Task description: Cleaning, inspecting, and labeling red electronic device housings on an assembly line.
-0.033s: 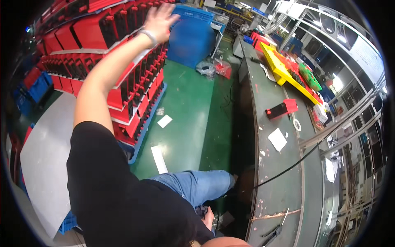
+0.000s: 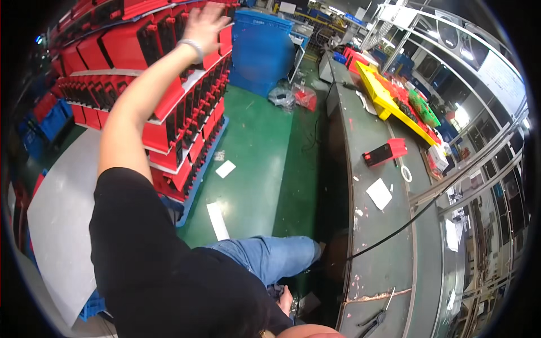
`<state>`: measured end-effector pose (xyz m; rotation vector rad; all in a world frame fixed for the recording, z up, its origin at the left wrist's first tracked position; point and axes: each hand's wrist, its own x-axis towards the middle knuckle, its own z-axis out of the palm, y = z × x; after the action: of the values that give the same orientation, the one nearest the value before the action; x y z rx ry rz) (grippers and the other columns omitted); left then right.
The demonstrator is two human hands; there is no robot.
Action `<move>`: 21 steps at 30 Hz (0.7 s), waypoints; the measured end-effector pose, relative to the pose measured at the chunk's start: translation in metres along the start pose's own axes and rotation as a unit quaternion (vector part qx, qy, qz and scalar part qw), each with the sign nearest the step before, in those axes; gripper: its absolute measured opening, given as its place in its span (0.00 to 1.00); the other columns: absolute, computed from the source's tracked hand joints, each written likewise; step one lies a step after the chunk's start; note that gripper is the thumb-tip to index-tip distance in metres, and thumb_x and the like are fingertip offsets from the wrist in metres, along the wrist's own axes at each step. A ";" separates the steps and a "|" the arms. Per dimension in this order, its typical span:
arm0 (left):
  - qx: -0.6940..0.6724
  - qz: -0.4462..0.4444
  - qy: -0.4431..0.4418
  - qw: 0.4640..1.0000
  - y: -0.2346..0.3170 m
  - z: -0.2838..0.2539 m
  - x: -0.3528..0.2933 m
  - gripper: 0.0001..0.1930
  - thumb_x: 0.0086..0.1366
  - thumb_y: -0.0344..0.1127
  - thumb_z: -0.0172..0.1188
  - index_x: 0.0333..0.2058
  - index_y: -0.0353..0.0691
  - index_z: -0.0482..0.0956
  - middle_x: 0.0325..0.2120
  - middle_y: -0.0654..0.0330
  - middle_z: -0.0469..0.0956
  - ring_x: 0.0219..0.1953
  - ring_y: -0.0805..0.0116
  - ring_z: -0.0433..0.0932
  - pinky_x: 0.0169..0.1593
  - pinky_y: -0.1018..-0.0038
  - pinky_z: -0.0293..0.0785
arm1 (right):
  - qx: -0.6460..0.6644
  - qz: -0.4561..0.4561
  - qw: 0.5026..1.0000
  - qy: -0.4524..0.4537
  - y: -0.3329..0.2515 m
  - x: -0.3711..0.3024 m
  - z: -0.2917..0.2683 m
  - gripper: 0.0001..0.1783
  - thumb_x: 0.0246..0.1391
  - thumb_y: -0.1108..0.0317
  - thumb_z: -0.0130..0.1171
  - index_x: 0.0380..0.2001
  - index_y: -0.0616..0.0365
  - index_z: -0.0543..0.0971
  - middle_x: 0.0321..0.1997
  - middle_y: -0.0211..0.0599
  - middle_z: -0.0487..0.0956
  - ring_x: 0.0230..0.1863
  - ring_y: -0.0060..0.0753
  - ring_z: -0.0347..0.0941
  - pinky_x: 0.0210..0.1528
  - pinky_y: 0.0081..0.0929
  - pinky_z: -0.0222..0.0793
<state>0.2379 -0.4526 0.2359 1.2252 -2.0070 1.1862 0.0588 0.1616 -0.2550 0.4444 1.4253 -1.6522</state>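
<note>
My left arm stretches far forward. The left hand (image 2: pixel 204 25), with a pale band on its wrist, is open, its fingers spread at the top layer of the stacked red-and-black cases (image 2: pixel 127 42). Whether it touches a case cannot be told. These cases stand in several layers with white sheets between them, on a blue pallet (image 2: pixel 189 203). Low in the picture, beside my jeans, my right hand (image 2: pixel 286 301) is partly hidden by my body. Its visible fingers are curled against a dark, crumpled thing (image 2: pixel 275 290) whose kind I cannot make out.
A long grey workbench (image 2: pixel 377 236) runs along the right, bearing one red-and-black case (image 2: pixel 386 151), a white tape ring (image 2: pixel 406 173), pliers-like tool (image 2: pixel 373 322) and yellow tray (image 2: pixel 378 93). Ahead stands a large blue bin (image 2: pixel 262 53); plastic bags (image 2: pixel 282 97) and white sheets (image 2: pixel 217 221) lie on the green floor.
My left hand has shifted left, from beside the blue bin's edge to over the top of the stacked cases. My right hand has hardly moved.
</note>
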 end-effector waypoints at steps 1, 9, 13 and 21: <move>0.026 -0.052 -0.025 0.998 -0.029 0.013 0.002 0.38 0.48 0.52 0.65 0.58 0.51 0.65 0.66 0.56 0.47 0.68 0.57 0.44 0.63 0.49 0.46 | -0.018 -0.027 0.999 0.003 -0.004 -0.009 0.006 0.19 0.64 0.58 0.41 0.30 0.59 0.76 0.29 0.38 0.80 0.30 0.39 0.78 0.35 0.36 0.77; 0.118 -0.114 -0.202 0.965 -0.052 -0.013 -0.006 0.36 0.52 0.48 0.62 0.58 0.41 0.62 0.59 0.50 0.60 0.66 0.54 0.49 0.61 0.51 0.55 | -0.037 -0.068 0.986 0.149 -0.027 -0.064 0.034 0.18 0.63 0.56 0.44 0.32 0.59 0.76 0.33 0.38 0.79 0.34 0.36 0.77 0.39 0.36 0.73; 0.128 -0.142 -0.161 0.968 -0.058 0.006 -0.011 0.42 0.47 0.51 0.67 0.59 0.43 0.60 0.58 0.52 0.60 0.66 0.55 0.47 0.62 0.53 0.54 | -0.050 -0.061 0.982 0.172 -0.038 -0.078 0.049 0.18 0.63 0.56 0.44 0.33 0.59 0.76 0.35 0.38 0.80 0.36 0.37 0.77 0.41 0.36 0.73; 0.080 -0.156 -0.155 0.972 -0.053 0.006 -0.009 0.43 0.46 0.49 0.69 0.59 0.43 0.60 0.58 0.53 0.59 0.67 0.55 0.46 0.63 0.53 0.52 | -0.030 -0.086 0.983 0.159 -0.036 -0.075 0.047 0.19 0.64 0.56 0.42 0.36 0.60 0.76 0.38 0.40 0.79 0.40 0.39 0.76 0.46 0.38 0.73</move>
<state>0.2892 -0.4653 0.2481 1.8273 -1.8575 1.0685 0.0833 0.1453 -0.1646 0.5859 1.7874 -1.7242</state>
